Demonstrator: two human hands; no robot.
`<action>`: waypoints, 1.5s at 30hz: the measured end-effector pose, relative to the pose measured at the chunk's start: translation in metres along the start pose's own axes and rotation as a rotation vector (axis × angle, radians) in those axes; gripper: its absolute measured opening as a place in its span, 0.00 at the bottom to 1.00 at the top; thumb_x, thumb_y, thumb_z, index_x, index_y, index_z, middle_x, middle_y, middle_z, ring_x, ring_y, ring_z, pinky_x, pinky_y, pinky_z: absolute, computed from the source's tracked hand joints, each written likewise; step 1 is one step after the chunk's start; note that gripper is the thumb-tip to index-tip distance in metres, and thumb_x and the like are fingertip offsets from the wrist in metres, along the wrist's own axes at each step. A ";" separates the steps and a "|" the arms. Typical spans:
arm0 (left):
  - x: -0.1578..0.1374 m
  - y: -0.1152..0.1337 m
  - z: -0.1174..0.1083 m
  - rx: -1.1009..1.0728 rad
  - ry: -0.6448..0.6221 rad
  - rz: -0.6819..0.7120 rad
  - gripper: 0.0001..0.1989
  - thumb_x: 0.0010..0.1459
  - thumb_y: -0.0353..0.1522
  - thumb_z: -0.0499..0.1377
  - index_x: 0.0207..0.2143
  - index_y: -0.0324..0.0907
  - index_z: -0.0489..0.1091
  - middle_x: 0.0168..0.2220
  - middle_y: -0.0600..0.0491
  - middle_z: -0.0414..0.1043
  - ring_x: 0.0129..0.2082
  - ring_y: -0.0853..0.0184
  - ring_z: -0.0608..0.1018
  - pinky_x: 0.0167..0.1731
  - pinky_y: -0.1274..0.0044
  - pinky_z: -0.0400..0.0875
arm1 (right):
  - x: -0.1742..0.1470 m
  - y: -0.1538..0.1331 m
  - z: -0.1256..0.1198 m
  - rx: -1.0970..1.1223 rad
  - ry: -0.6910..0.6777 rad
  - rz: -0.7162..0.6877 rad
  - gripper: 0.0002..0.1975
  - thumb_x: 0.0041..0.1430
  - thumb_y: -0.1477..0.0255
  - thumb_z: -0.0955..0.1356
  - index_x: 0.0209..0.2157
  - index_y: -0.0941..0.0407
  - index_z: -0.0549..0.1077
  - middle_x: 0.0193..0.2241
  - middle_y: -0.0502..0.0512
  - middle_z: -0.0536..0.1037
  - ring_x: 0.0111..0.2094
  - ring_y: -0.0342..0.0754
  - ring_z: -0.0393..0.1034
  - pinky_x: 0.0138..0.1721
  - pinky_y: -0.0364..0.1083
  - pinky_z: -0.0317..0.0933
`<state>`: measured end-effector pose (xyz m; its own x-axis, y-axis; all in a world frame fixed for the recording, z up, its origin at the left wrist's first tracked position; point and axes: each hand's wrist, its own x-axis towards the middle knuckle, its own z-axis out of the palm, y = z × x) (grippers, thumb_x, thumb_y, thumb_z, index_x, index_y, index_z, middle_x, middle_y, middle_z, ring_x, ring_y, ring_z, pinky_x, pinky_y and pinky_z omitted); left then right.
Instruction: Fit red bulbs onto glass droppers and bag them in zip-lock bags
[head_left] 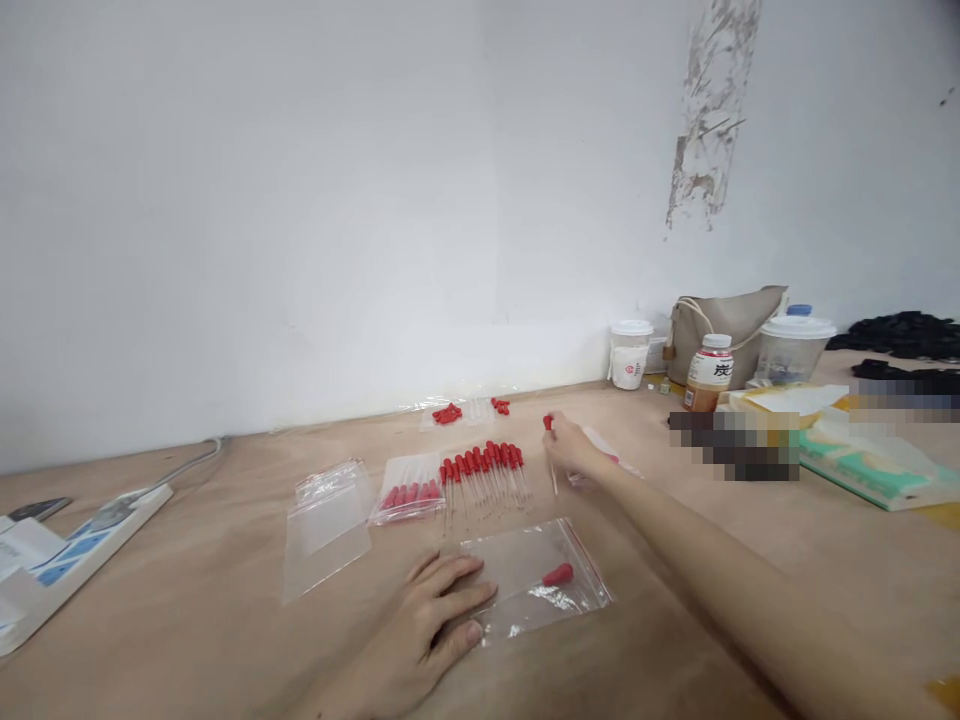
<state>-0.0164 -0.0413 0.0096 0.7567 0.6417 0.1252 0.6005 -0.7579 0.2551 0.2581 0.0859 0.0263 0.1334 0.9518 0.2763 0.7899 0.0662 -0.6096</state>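
Observation:
My left hand (429,622) lies with fingers spread on the left edge of a clear zip bag (517,555). Inside that bag is one red rubber bulb (558,574). Farther off, my right hand (568,445) pinches a red-bulbed dropper (548,423), whose thin tube points down. Left of it lies a row of similar droppers (486,462) with red bulbs and thin clear tubes. A filled zip bag (405,490) holding several red-bulbed droppers is beside the row. Partly behind my right wrist lies another clear bag (600,447) with something red in it.
A flat clear zip bag (328,525) lies at the left, near a white power strip (112,530). Loose red bulbs (448,414) rest on plastic by the wall. At the right stand a lidded cup (630,358), a drink bottle (711,375), a grey bag and a green tissue pack (862,465).

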 end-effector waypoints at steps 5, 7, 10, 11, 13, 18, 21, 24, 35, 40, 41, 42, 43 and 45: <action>0.002 0.001 -0.001 0.028 -0.002 0.049 0.17 0.61 0.37 0.46 0.53 0.56 0.57 0.56 0.54 0.55 0.55 0.59 0.58 0.53 0.60 0.50 | -0.050 0.042 -0.027 0.417 0.145 0.041 0.21 0.55 0.71 0.56 0.51 0.58 0.49 0.22 0.47 0.67 0.17 0.41 0.64 0.18 0.40 0.59; 0.003 0.001 -0.002 0.033 -0.007 0.049 0.17 0.61 0.37 0.45 0.53 0.56 0.57 0.56 0.54 0.55 0.55 0.60 0.58 0.53 0.60 0.50 | -0.071 0.054 -0.028 0.627 0.181 0.079 0.21 0.52 0.68 0.59 0.48 0.56 0.51 0.19 0.43 0.64 0.16 0.41 0.62 0.16 0.40 0.58; 0.005 0.001 -0.001 0.034 -0.011 0.047 0.17 0.61 0.38 0.45 0.53 0.57 0.57 0.56 0.54 0.55 0.55 0.60 0.58 0.53 0.61 0.51 | -0.092 0.061 -0.023 0.810 0.227 0.139 0.22 0.48 0.66 0.62 0.45 0.54 0.52 0.18 0.42 0.63 0.18 0.42 0.63 0.17 0.41 0.60; 0.005 0.001 -0.001 0.035 -0.007 0.048 0.17 0.61 0.38 0.45 0.53 0.57 0.57 0.56 0.55 0.55 0.54 0.60 0.58 0.53 0.61 0.52 | -0.096 0.061 -0.021 0.847 0.233 0.152 0.22 0.47 0.66 0.63 0.44 0.54 0.52 0.18 0.42 0.63 0.19 0.42 0.64 0.18 0.41 0.61; 0.005 0.001 -0.002 0.040 -0.001 0.048 0.17 0.61 0.38 0.46 0.53 0.57 0.57 0.56 0.55 0.55 0.55 0.59 0.58 0.52 0.62 0.53 | -0.101 0.057 -0.018 0.895 0.222 0.163 0.21 0.46 0.66 0.64 0.42 0.53 0.53 0.19 0.42 0.64 0.19 0.42 0.64 0.18 0.41 0.62; 0.005 0.002 -0.002 0.053 0.001 0.047 0.18 0.61 0.38 0.46 0.54 0.55 0.56 0.56 0.54 0.55 0.54 0.60 0.59 0.52 0.63 0.54 | -0.109 0.045 -0.013 1.034 0.128 0.229 0.18 0.44 0.68 0.66 0.36 0.52 0.55 0.21 0.43 0.66 0.21 0.41 0.66 0.23 0.43 0.64; 0.005 0.003 -0.002 0.031 0.023 0.036 0.21 0.61 0.38 0.46 0.56 0.52 0.51 0.56 0.52 0.55 0.54 0.61 0.59 0.52 0.64 0.54 | -0.115 0.042 -0.012 1.056 -0.056 0.221 0.16 0.45 0.65 0.67 0.33 0.53 0.56 0.23 0.45 0.68 0.23 0.42 0.67 0.28 0.44 0.64; 0.004 0.003 -0.001 0.016 0.031 0.020 0.23 0.61 0.38 0.47 0.58 0.51 0.48 0.56 0.53 0.55 0.54 0.61 0.59 0.53 0.64 0.54 | -0.120 0.040 -0.016 0.891 -0.251 0.046 0.15 0.45 0.62 0.68 0.31 0.55 0.61 0.24 0.48 0.70 0.26 0.42 0.66 0.28 0.43 0.60; 0.005 0.001 0.000 0.010 0.019 0.033 0.23 0.60 0.38 0.47 0.58 0.51 0.47 0.56 0.54 0.55 0.55 0.63 0.58 0.54 0.65 0.52 | -0.121 0.036 -0.025 0.394 -0.327 -0.331 0.10 0.43 0.65 0.70 0.28 0.57 0.73 0.26 0.49 0.66 0.22 0.38 0.54 0.22 0.39 0.50; 0.005 0.001 0.000 -0.012 0.020 0.023 0.23 0.60 0.39 0.47 0.58 0.50 0.48 0.57 0.54 0.54 0.56 0.63 0.57 0.55 0.65 0.51 | -0.118 0.038 -0.018 0.316 -0.236 -0.127 0.13 0.47 0.62 0.66 0.25 0.58 0.75 0.19 0.50 0.68 0.20 0.40 0.56 0.21 0.40 0.50; 0.005 0.001 0.000 -0.013 0.016 0.020 0.24 0.60 0.39 0.47 0.58 0.50 0.48 0.57 0.54 0.54 0.56 0.63 0.57 0.55 0.65 0.51 | -0.119 0.038 -0.016 0.326 -0.233 -0.097 0.13 0.46 0.63 0.66 0.26 0.59 0.74 0.19 0.50 0.69 0.20 0.40 0.57 0.21 0.40 0.50; 0.005 0.002 0.000 -0.013 0.011 0.018 0.24 0.60 0.39 0.47 0.58 0.49 0.47 0.57 0.54 0.54 0.56 0.63 0.57 0.55 0.64 0.51 | -0.119 0.038 -0.014 0.334 -0.234 -0.089 0.13 0.46 0.63 0.66 0.26 0.59 0.74 0.19 0.50 0.70 0.20 0.40 0.57 0.20 0.40 0.50; 0.005 0.002 0.000 -0.013 0.009 0.016 0.24 0.60 0.39 0.47 0.58 0.49 0.47 0.57 0.54 0.54 0.56 0.63 0.57 0.55 0.64 0.50 | -0.120 0.038 -0.012 0.336 -0.239 -0.104 0.11 0.47 0.65 0.66 0.27 0.59 0.74 0.19 0.50 0.70 0.20 0.40 0.58 0.21 0.40 0.50; 0.005 0.002 0.000 -0.013 0.013 0.016 0.24 0.60 0.39 0.47 0.58 0.49 0.47 0.57 0.54 0.54 0.57 0.63 0.56 0.55 0.65 0.50 | -0.122 0.035 -0.010 0.327 -0.252 -0.193 0.09 0.49 0.69 0.65 0.29 0.58 0.74 0.21 0.51 0.72 0.22 0.41 0.61 0.23 0.40 0.53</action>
<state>-0.0119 -0.0394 0.0106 0.7628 0.6308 0.1423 0.5847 -0.7668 0.2651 0.2760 -0.0312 -0.0214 -0.1794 0.9533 0.2429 0.5500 0.3018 -0.7787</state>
